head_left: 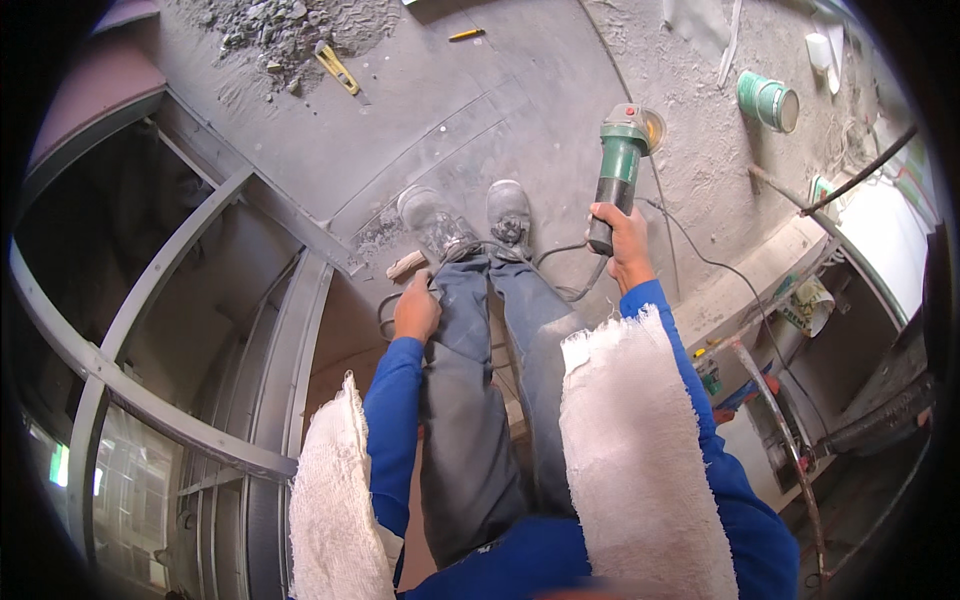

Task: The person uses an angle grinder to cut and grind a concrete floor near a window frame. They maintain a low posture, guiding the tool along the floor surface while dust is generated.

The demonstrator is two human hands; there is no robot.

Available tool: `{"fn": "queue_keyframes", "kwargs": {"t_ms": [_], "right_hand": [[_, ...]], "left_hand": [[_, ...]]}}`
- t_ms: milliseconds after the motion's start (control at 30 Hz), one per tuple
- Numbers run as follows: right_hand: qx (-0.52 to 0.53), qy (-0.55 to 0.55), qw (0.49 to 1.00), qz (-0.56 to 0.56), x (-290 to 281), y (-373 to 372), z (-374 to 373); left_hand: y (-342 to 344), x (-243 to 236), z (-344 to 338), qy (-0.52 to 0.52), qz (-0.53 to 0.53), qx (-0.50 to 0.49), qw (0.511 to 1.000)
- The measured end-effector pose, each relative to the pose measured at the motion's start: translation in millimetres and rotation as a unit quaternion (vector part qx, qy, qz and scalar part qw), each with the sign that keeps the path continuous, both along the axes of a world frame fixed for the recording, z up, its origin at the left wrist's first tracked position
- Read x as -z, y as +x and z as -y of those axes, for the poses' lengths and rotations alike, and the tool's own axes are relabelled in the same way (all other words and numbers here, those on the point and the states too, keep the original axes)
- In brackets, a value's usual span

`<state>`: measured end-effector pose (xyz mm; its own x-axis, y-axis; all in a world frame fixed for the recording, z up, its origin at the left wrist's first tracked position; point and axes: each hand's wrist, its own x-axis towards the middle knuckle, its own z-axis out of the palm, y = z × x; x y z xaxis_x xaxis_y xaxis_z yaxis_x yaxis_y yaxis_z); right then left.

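Note:
My right hand (627, 243) is wrapped around the rear of the green and black angle grinder (620, 160), whose head and disc point away from me above the dusty floor. Lower and to the left, my left hand (416, 308) is closed on the dark power cord (385, 318), which loops beside it and runs across my shins toward the grinder. Just beyond my left fingers lies a short, pale brown block (406, 265); from here it seems not to be held. White cloth sleeves (640, 450) cover parts of both blue-sleeved arms.
Rubble (270, 40), a yellow utility knife (337, 68) and a small yellow-orange stick (466, 34) lie on the far floor. A green tub (768, 101) lies tipped at the far right. Metal framing (150, 270) borders my left; rusty tubes (780, 410) and a ledge (745, 285) flank my right.

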<state>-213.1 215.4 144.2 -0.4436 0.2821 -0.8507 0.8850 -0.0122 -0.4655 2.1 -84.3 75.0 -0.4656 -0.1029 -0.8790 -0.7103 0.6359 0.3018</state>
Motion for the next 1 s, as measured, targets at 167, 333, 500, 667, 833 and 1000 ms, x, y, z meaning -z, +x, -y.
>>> {"fn": "queue_keyframes", "kwargs": {"t_ms": [167,333,500,667,833,1000], "right_hand": [[-0.038,0.051,0.998,-0.007,14.5,27.3,-35.3],[-0.133,0.116,0.984,-0.011,22.4,51.2,-62.7],[-0.156,0.102,0.982,-0.034,18.3,68.0,-75.5],[-0.097,0.086,0.991,-0.033,11.3,86.7,-77.0],[-0.073,0.065,0.995,-0.009,2.0,90.2,-78.4],[-0.039,0.062,0.997,-0.004,-14.2,85.7,-70.8]], "left_hand": [[-2.5,26.8,-18.4,0.024,-0.019,0.056,0.998],[-0.7,55.6,-44.2,0.035,0.010,0.081,0.996],[1.1,49.5,-58.3,0.029,0.014,0.102,0.994],[1.0,26.5,-49.1,0.009,0.001,0.110,0.994],[4.4,19.6,-27.4,-0.013,-0.026,0.098,0.995],[22.0,8.8,-0.8,-0.028,-0.040,0.074,0.996]]}}
